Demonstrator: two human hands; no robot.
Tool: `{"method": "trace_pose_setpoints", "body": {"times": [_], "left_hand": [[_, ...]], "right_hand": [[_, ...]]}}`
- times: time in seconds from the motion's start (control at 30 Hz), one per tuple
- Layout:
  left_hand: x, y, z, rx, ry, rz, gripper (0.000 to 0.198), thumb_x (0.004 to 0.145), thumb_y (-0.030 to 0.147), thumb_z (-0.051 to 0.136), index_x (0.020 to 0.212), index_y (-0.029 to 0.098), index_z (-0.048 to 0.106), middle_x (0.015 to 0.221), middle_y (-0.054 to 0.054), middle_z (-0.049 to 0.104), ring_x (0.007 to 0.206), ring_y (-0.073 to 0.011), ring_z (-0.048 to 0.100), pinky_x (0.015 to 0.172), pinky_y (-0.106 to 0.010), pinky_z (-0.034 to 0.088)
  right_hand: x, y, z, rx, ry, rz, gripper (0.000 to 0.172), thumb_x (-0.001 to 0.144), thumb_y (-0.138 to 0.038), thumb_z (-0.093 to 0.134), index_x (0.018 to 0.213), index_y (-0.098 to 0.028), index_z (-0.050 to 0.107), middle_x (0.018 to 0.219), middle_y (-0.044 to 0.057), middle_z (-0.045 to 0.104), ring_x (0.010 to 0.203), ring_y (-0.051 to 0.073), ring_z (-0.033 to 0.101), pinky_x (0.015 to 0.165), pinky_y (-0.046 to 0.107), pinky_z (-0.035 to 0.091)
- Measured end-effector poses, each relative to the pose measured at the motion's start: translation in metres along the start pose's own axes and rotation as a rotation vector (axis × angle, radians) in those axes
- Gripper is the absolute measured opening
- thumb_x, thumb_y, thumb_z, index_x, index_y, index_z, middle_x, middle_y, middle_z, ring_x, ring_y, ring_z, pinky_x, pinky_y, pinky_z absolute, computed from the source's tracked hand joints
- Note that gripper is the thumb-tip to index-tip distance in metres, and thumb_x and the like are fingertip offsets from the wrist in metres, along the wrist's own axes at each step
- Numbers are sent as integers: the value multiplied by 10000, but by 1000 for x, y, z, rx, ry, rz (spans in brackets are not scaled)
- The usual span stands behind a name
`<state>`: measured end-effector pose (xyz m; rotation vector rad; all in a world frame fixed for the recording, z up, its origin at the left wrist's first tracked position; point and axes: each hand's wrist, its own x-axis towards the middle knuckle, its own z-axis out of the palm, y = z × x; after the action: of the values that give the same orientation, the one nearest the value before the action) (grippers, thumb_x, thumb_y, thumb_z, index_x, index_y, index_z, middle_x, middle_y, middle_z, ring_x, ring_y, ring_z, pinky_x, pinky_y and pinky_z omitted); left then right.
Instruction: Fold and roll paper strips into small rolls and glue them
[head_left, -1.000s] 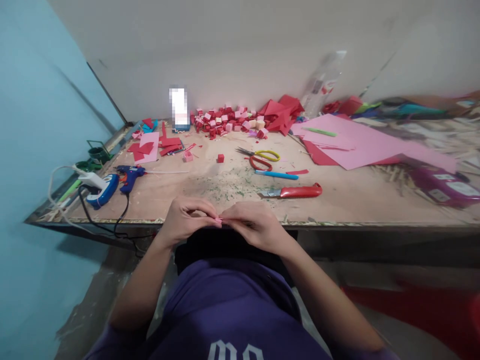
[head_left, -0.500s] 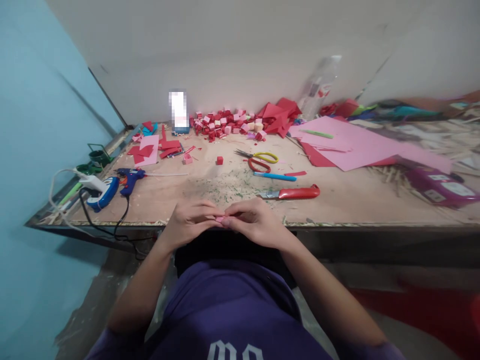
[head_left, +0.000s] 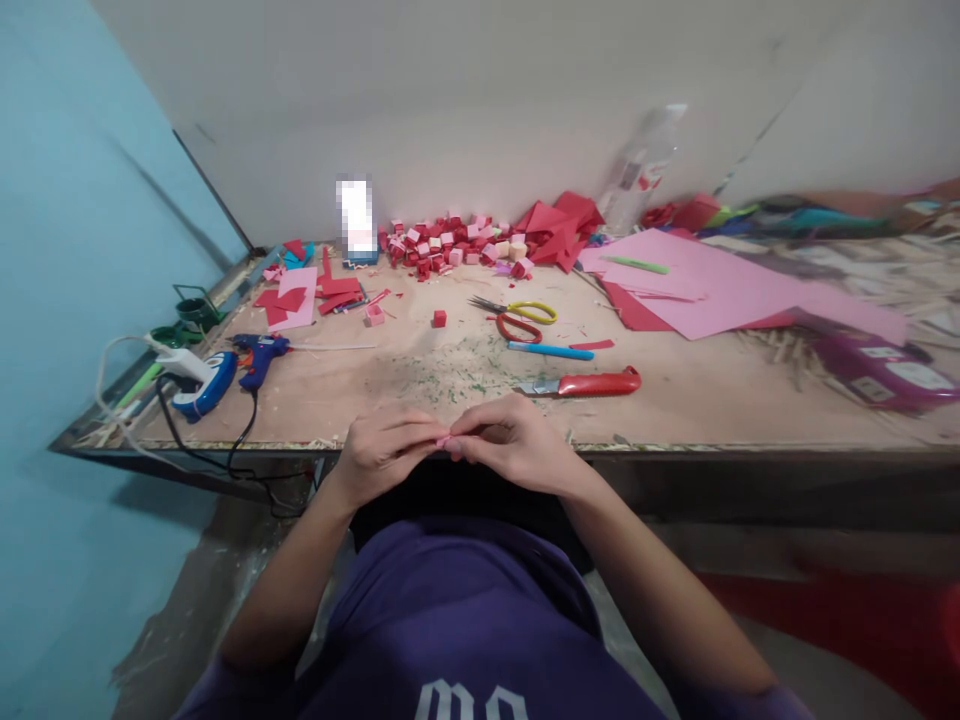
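A small piece of pink paper point(head_left: 445, 441) is pinched between my two hands at the table's front edge, mostly covered by fingertips. My left hand point(head_left: 386, 448) grips its left side with thumb and fingers. On the other side my right hand point(head_left: 511, 440) has thumb and forefinger closed on it. Beyond the hands, a single red paper cube point(head_left: 439, 318) sits on the table point(head_left: 360, 400). To the right lie a red-handled utility knife point(head_left: 596, 384), a blue pen-like tool point(head_left: 551, 351) and scissors point(head_left: 517, 317) with one yellow and one red handle loop.
Many red and pink cubes point(head_left: 454, 245) are heaped along the wall. A blue glue gun point(head_left: 260, 358) and a power strip point(head_left: 205, 386) with cords stand left. Pink paper sheets point(head_left: 697, 280), a plastic bottle point(head_left: 641, 175) and a purple container point(head_left: 885, 372) are right.
The fingers of my left hand have drawn closer together on the pink paper, and less of it shows. My hands stay in nearly the same place.
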<state>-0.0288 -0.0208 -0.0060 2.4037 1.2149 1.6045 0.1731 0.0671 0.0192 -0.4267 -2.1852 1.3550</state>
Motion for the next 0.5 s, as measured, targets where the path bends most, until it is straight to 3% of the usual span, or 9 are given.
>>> {"method": "trace_pose_setpoints", "body": {"times": [0.27, 0.5], "left_hand": [[6, 1, -8, -345, -69, -412, 53, 864, 163, 785, 891, 196, 816, 882, -54, 800, 822, -163, 756, 751, -236, 609], [7, -2, -7, -471, -28, -484, 47, 831, 156, 814, 861, 193, 813, 847, -49, 785, 795, -161, 734, 747, -253, 598]], "right_hand": [[-3, 4, 3, -89, 80, -121, 145, 941, -256, 705, 884, -171, 808, 782, 43, 777, 674, 144, 681, 645, 243, 517], [0, 7, 7, -46, 122, -39, 153, 914, -312, 739, 871, -172, 782, 811, 42, 752, 731, 165, 692, 711, 265, 562]]}}
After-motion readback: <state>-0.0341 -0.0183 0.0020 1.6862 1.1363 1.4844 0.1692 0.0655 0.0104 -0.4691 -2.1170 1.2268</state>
